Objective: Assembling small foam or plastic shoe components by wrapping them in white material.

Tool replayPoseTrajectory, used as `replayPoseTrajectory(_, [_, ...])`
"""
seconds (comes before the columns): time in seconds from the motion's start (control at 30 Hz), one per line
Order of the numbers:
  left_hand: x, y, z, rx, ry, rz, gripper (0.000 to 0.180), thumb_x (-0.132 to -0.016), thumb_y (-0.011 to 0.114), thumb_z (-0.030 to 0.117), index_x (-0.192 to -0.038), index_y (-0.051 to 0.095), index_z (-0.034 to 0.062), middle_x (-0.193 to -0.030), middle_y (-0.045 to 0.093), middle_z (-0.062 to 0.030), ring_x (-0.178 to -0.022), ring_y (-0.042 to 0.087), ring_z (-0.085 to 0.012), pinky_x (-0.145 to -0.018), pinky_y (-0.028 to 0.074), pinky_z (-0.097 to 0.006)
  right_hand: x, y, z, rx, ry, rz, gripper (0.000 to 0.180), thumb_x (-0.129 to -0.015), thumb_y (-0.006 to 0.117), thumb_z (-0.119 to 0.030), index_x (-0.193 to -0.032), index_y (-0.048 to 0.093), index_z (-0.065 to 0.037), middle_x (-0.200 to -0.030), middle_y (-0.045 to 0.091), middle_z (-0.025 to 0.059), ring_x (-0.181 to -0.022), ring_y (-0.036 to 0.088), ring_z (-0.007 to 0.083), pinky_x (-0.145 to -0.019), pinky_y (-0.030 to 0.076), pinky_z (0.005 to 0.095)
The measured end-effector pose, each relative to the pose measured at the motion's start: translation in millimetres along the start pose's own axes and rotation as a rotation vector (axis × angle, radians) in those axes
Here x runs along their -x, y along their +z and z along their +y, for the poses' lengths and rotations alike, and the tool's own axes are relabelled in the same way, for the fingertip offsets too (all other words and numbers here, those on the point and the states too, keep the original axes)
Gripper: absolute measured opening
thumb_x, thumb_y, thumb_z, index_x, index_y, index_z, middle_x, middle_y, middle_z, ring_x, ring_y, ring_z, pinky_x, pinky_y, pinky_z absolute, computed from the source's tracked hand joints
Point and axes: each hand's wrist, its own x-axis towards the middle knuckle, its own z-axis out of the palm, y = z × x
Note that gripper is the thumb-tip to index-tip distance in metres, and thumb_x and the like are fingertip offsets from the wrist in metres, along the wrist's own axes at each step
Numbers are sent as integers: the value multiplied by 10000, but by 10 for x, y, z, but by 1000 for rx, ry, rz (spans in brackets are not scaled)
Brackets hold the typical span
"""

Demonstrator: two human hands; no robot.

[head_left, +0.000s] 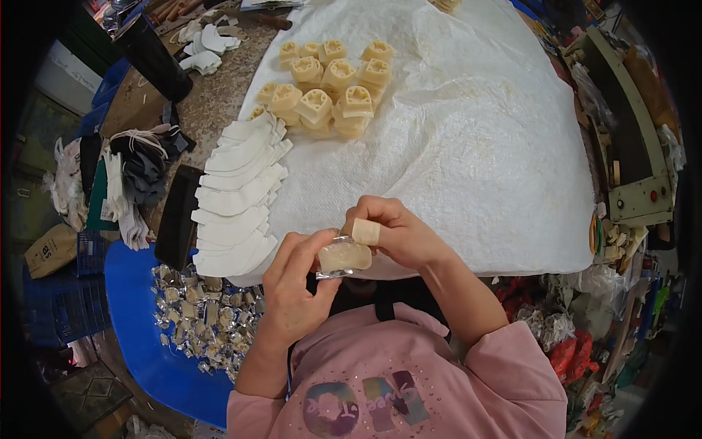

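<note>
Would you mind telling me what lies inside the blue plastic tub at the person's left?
The blue plastic tub holds a heap of crumpled silvery foil wrappers. The tub's floor beneath them is covered, and the left hand hides the heap's right edge.

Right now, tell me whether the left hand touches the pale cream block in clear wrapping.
Touching. The head view shows the left hand with thumb and fingers closed on the pale cream block in its clear wrapping, no gap visible.

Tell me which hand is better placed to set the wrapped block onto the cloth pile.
Probably right. The right hand pinches the block from the cloth side, facing the pile. The left hand cups it underneath, near the table edge.
</note>
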Motion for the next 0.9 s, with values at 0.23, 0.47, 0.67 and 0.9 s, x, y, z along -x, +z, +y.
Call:
replayPoseTrajectory(0.23, [40, 103, -100, 47, 7, -4, 479, -620, 712, -54, -1069, 558, 12, -856, 566, -99, -661, 573, -181, -585, 479, -278, 55, 112, 5, 768, -327, 145, 205, -928, 527, -165, -803, 580, -11, -775, 605, 8, -710, 552, 98, -616, 436, 263])
replayPoseTrajectory(0.47, [30, 216, -178, 42, 22, 50, 444, -586, 737, -6, -929, 455, 16, -797, 521, -77, -679, 517, -108, -594, 440, -224, 105, 121, 160, -219, -45, 107, 163, -936, 494, -134, -952, 596, -7, -867, 631, 32, -805, 576, 94, -682, 454, 256])
replayPoseTrajectory(0.67, [8, 367, -98, -34, 117, 211, 467, -558, 800, 53, -908, 491, 27, -742, 540, -84, -592, 580, -182, -517, 468, -280, 128, 204, 223, 237, -236, 187, 205, -951, 449, -147, -992, 592, -5, -914, 632, 43, -839, 569, 107, -733, 458, 264])
replayPoseTrajectory(0.9, [11, 446, -208, -142, 115, 304, 458, -577, 810, 82, -893, 484, 16, -703, 515, -84, -547, 560, -215, -481, 458, -312, 79, 350, 288, -119, -157, 369, 219, -955, 444, -164, -995, 593, -8, -912, 621, 49, -842, 575, 136, -737, 464, 276])
